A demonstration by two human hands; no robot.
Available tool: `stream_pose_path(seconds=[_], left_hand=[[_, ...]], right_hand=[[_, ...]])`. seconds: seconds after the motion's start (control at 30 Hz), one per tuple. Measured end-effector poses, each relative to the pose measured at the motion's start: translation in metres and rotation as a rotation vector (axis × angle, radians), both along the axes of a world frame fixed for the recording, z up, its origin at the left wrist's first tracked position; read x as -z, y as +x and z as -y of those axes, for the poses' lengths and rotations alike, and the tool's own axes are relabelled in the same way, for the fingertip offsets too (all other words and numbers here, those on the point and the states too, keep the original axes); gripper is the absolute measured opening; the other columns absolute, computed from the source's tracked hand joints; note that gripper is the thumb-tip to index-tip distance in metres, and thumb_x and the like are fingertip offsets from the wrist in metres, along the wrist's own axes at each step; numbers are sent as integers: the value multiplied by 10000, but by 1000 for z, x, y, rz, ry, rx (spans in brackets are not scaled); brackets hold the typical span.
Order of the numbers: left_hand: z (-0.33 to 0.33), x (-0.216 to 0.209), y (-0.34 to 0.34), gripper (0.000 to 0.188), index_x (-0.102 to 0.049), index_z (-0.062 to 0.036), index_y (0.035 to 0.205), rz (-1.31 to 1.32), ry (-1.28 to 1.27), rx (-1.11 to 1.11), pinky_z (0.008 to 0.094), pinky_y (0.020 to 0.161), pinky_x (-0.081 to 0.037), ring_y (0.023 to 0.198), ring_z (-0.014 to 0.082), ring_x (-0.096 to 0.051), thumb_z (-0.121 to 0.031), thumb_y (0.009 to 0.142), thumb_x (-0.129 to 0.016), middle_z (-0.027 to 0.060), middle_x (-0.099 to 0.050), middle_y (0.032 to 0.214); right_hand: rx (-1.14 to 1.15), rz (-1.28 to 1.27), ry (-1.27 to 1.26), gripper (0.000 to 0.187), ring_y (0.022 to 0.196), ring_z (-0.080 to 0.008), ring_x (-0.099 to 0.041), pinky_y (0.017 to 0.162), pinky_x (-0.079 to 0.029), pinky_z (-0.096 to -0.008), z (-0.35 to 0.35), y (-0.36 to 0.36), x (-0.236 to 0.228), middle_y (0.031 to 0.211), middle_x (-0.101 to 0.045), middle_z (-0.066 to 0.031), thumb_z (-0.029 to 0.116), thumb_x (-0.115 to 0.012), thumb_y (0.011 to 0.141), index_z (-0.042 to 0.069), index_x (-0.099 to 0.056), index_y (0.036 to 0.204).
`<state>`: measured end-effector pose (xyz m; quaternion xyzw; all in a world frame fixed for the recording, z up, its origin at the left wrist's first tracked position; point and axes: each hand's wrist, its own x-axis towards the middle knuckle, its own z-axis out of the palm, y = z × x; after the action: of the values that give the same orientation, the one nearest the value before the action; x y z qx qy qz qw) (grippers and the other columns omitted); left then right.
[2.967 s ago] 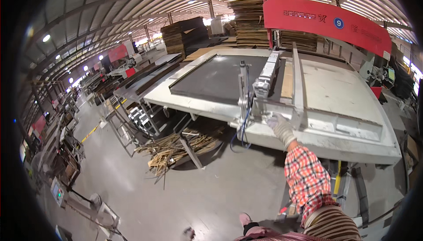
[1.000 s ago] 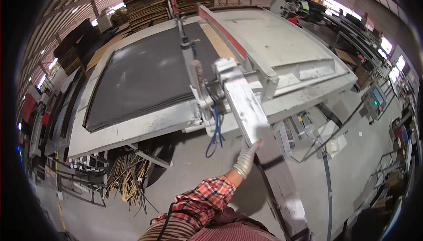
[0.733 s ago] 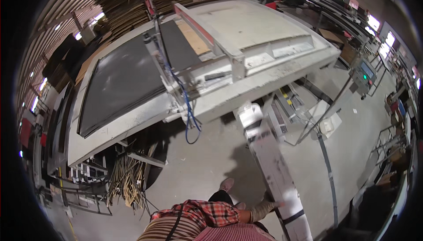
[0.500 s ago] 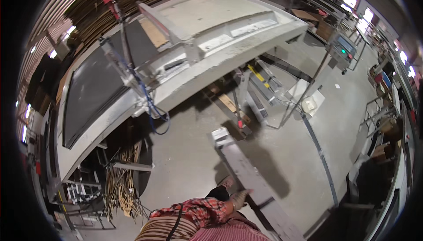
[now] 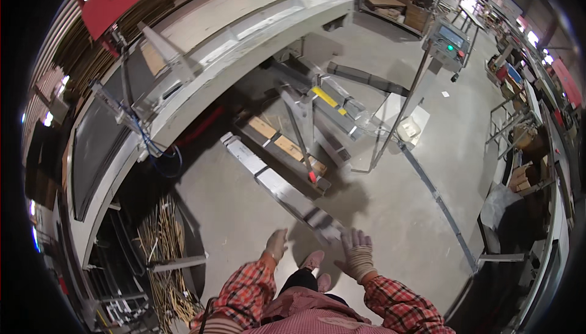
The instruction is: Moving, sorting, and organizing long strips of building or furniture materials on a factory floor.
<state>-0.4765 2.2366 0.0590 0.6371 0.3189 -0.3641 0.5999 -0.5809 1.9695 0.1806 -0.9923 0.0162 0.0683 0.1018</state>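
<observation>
A long, narrow white-grey box (image 5: 268, 178) with dark bands runs from the middle of the picture toward me, low over the grey floor. Its near end is blurred, and whether it lies flat I cannot tell. My right hand (image 5: 358, 254), in a pale knit glove, is beside that near end with its fingers spread; touching or just apart, I cannot tell. To the left of the box's near end, my gloved left hand (image 5: 276, 244) is in the air, fingers stretched out and nothing in it.
A large white-framed machine table (image 5: 213, 65) fills the upper left. Beneath its edge lie long wood-topped pieces (image 5: 284, 143) and a yellow-marked bar (image 5: 328, 100). A control panel (image 5: 450, 42) stands on a pole at right. A floor cable strip (image 5: 436, 193) and thin sticks (image 5: 162, 236) flank me.
The long box has moved away from my body, toward the machine and lower. My left hand has come off it and back to the left. My right hand has come into view.
</observation>
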Motion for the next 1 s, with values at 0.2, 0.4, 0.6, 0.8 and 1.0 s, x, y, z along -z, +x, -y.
stream_pose_path(seconds=[0.2,0.4,0.6,0.8,1.0], left_hand=[[26,47,-138,486,-431,-64,1226,-247,63,82,397,890,-417,1061,281,-491,-359,850,-517,158,-492,1191],[62,111,-162,318,-565,-98,1026,-190,353,604,356,678,-458,814,218,-563,-349,862,-460,54,-598,863],[224,102,-184,594,-557,43,1104,116,516,1122,397,935,-407,1107,368,-504,-454,782,-515,246,-511,1201],[246,151,-228,389,-574,-25,1098,430,853,1339,417,788,-485,961,328,-595,-307,839,-508,180,-619,1019],[222,215,-207,237,-612,-81,956,233,295,1216,357,561,-480,611,234,-585,-250,804,-547,36,-608,702]], right_hand=[[118,-263,412,737,1180,-339,-431,973,-360,-405,108,-102,75,1266,-453,-203,448,-675,698,57,-425,1270],[584,-656,358,813,1121,-321,-500,947,-405,-361,239,-269,180,1177,-533,-221,488,-692,695,-28,-413,1258],[512,-847,719,805,1037,-304,-554,888,-434,-329,308,-351,339,1115,-577,-210,558,-596,763,-45,-408,1262],[241,-803,561,790,1083,-305,-541,920,-420,-340,346,-179,291,1123,-583,-204,585,-572,760,-24,-449,1247],[237,-690,554,742,1061,-311,-554,901,-441,-345,385,-34,314,1127,-580,-207,524,-617,749,-20,-467,1230]])
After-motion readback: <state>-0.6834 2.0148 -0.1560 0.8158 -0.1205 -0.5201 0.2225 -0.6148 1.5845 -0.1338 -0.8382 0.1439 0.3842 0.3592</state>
